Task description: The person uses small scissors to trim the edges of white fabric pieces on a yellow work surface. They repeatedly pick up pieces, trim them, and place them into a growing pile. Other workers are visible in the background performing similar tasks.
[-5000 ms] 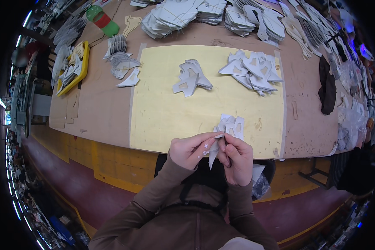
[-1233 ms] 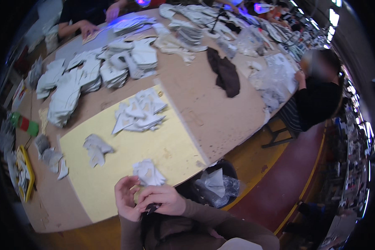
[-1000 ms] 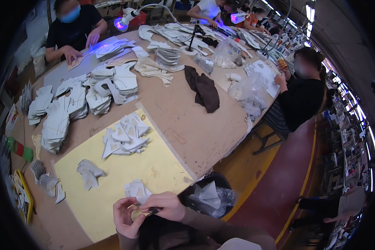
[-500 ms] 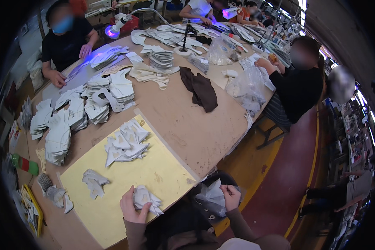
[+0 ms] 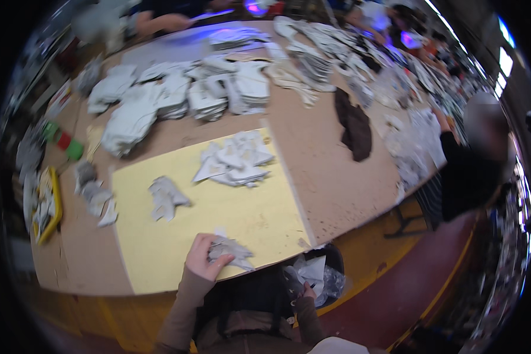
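**Hands split: mat and bin**

Left hand (image 5: 203,258) flat on grey pieces (image 5: 230,251) at yellow mat (image 5: 259,218) near edge, apparently pinning them. Right hand (image 5: 298,289) down over bin (image 5: 330,277) beside table; grip unclear, likely dumping scrap.

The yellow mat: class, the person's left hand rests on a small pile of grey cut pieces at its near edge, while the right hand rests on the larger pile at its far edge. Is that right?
Not quite. In the head view the left hand does rest on the small grey pile at the near edge of the yellow mat, but the right hand is down below the table edge, by the black bin of scraps, not on the larger pile.
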`<state>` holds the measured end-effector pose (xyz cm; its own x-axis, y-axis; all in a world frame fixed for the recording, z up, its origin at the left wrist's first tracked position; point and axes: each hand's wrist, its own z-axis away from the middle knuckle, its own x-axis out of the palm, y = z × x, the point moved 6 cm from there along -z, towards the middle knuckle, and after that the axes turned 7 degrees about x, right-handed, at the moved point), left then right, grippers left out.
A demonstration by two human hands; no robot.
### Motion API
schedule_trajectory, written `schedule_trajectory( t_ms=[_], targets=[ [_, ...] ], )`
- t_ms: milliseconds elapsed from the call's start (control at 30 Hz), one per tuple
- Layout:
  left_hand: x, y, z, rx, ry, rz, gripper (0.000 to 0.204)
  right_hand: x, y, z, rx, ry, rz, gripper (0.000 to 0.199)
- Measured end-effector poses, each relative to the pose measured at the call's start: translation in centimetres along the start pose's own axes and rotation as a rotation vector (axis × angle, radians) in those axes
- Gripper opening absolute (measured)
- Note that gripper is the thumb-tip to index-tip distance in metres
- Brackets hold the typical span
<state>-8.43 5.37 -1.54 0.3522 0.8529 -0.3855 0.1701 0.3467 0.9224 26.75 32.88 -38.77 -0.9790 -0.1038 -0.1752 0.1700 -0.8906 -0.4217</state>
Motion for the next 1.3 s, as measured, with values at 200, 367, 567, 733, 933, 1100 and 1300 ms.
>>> schedule_trajectory(
  t_ms=[200,367,567,733,933,1100,1300],
  targets=[
    [-0.6,2.4,-3.9,0.185,-0.097,0.106,0.033,1.3,-3.9,0.9,-0.182,-0.11,0.012,0.04],
    [-0.8,4.2,-11.8,0.242,-0.098,0.273,0.043,3.0,-7.5,2.6,-0.18,-0.181,-0.228,0.038],
    [-2.1,4.4,-15.1,0.304,0.2,-0.315,0.052,2.3,-8.6,4.7,-0.412,-0.019,-0.116,0.035],
    [-7.7,1.5,-9.9,0.41,0.246,-0.286,0.054,0.4,-8.6,5.8,-0.423,0.114,-0.246,0.036],
    [-11.9,-5.4,-4.5,0.132,0.545,-0.353,0.056,2.5,-14.2,9.0,-0.984,0.194,-0.244,0.033],
    [-10.9,-6.7,-3.6,0.136,0.494,-0.523,0.052,5.4,-18.4,14.4,-0.915,0.037,-0.215,0.032],
    [-11.1,-7.5,-2.5,-0.038,0.479,-0.294,0.047,8.4,-21.1,26.0,-1.44,0.061,-0.257,0.029]
  ],
)
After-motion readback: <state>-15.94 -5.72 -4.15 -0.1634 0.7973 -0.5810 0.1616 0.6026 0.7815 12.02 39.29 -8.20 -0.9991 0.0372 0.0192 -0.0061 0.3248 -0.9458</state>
